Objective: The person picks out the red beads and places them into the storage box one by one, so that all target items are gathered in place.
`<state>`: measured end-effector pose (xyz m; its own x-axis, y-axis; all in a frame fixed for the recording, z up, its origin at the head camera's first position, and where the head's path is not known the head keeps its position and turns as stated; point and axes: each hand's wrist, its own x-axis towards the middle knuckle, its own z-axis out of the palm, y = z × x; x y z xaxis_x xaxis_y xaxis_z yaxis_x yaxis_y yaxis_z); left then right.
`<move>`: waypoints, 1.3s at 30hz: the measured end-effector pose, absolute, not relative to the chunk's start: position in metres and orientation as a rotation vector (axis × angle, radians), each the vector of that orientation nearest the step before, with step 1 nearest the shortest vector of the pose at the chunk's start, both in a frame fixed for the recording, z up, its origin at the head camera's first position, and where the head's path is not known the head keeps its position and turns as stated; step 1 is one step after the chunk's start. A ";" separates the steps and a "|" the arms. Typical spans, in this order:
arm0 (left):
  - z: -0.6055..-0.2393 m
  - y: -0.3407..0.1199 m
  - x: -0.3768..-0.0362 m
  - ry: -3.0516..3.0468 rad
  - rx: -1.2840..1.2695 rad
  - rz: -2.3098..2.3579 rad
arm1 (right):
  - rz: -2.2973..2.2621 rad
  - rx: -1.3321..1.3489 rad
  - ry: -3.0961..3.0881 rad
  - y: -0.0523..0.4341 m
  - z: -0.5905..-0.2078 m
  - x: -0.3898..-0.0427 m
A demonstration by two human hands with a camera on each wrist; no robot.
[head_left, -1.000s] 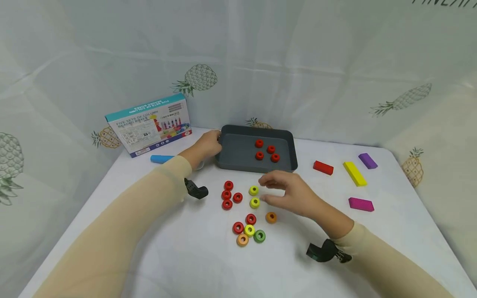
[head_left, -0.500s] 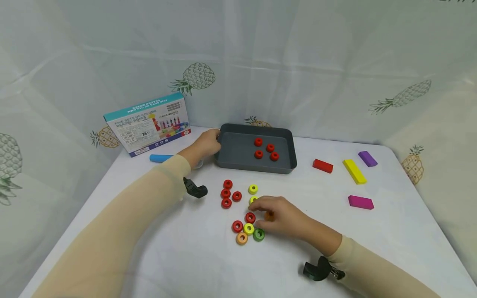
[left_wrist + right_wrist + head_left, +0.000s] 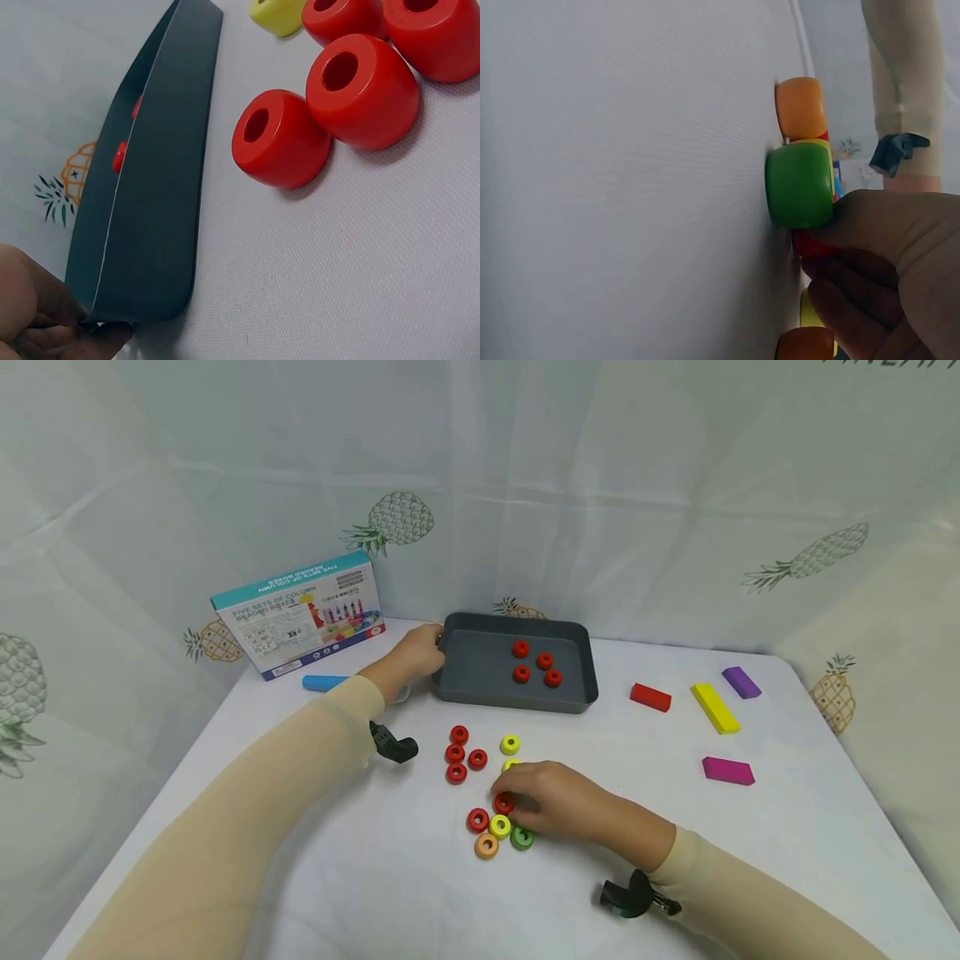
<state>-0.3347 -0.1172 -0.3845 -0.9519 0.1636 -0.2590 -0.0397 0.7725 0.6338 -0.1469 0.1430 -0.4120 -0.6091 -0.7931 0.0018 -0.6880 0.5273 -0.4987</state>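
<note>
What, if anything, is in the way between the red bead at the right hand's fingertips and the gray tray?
Two yellow beads lie between that red bead and the gray tray, one partly hidden by the right hand. The tray's near wall follows; lifting should probably clear both.

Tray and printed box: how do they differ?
The tray is plain dark grey; the box is mostly white and teal with lettering. The tray lies flat; the box stands upright. The left hand grips the tray; no hand touches the box. Both rest on the table.
</note>
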 end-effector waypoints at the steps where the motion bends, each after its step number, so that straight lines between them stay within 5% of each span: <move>1: -0.384 -0.117 -0.334 2.667 0.095 0.962 | -0.676 -1.257 2.543 0.143 -0.412 -0.147; 12: -0.385 -0.120 -0.335 2.639 0.103 0.995 | -0.748 -1.237 2.648 0.147 -0.383 -0.156; 21: -0.385 -0.120 -0.333 2.651 0.132 1.001 | -0.977 -1.128 2.734 0.147 -0.339 -0.213; 31: -0.391 -0.124 -0.334 2.658 0.134 1.012 | -0.998 -0.845 2.724 0.132 -0.366 -0.292; 39: -0.388 -0.122 -0.337 2.641 0.132 1.025 | -0.661 -0.907 2.814 0.114 -0.390 -0.318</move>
<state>-0.3366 -0.1225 -0.3881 -0.9494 0.1932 -0.2476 -0.0244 0.7405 0.6716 -0.3184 0.1142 -0.3900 -0.8148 -0.5791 0.0265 -0.5302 0.7261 -0.4378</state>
